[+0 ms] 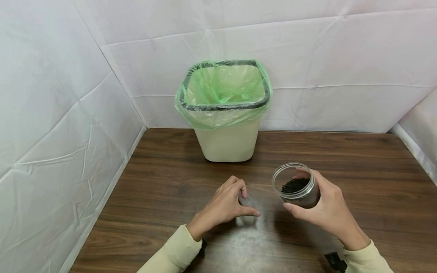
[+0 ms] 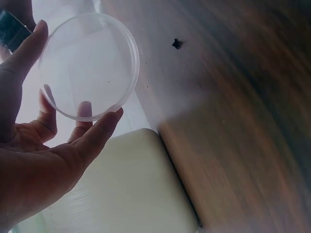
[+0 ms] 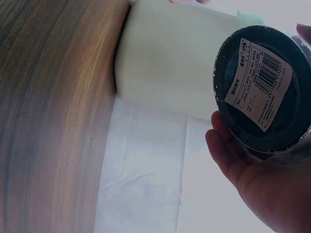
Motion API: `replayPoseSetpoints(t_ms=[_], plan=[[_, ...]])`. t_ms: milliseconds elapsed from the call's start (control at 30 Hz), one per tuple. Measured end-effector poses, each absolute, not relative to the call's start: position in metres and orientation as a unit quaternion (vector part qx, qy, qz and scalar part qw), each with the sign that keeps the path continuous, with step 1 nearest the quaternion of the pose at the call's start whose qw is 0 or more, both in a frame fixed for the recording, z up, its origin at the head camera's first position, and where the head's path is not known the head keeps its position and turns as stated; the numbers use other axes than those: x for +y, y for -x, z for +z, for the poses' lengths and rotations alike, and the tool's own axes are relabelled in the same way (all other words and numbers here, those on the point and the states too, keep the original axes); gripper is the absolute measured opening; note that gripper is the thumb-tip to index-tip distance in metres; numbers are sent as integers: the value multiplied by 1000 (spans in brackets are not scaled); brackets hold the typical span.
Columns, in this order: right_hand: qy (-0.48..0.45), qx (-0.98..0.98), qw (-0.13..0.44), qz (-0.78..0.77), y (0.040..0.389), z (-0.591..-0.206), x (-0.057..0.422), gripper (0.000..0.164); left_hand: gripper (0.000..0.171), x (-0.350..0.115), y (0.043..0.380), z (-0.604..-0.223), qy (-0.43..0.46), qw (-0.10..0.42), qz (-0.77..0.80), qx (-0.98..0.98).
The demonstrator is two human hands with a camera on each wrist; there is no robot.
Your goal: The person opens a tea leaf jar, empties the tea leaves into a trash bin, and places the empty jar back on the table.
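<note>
My left hand (image 1: 225, 204) holds a clear round lid (image 2: 90, 65) by its edge, thumb on one side and fingertips on the other, above the table. In my right hand (image 1: 329, 204) is a clear plastic jar (image 1: 288, 196), gripped round its side and tilted with its open mouth facing left and up. Black granules (image 1: 294, 185) lie inside the jar. Its dark base, with a white barcode label (image 3: 260, 83), shows in the right wrist view. Lid and jar are apart.
Behind the hands a cream bin (image 1: 228, 144) stands on the brown wooden table (image 1: 164, 182), lined with a green plastic bag (image 1: 218, 119) folded over its dark rim. A small black bit (image 2: 177, 43) lies on the table. White cloth walls (image 1: 307, 49) surround the table.
</note>
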State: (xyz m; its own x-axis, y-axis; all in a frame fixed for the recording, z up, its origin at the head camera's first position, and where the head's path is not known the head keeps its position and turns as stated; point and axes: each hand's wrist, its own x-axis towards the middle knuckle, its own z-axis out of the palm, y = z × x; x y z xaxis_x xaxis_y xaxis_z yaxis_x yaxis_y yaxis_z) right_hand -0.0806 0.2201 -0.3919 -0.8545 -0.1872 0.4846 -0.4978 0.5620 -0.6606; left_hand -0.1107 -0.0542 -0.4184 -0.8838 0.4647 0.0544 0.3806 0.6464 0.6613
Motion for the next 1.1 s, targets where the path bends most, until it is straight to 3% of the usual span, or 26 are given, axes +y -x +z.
replayPoseSetpoints(t_ms=[633,1100], plan=[[-201,-863,189,423,82,-390,221,93,51,-61,116,-423,-240,84,316,914],[-196,-865,192,420,82,-390,221,94,50,-62,119,-427,-246,136,293,914]])
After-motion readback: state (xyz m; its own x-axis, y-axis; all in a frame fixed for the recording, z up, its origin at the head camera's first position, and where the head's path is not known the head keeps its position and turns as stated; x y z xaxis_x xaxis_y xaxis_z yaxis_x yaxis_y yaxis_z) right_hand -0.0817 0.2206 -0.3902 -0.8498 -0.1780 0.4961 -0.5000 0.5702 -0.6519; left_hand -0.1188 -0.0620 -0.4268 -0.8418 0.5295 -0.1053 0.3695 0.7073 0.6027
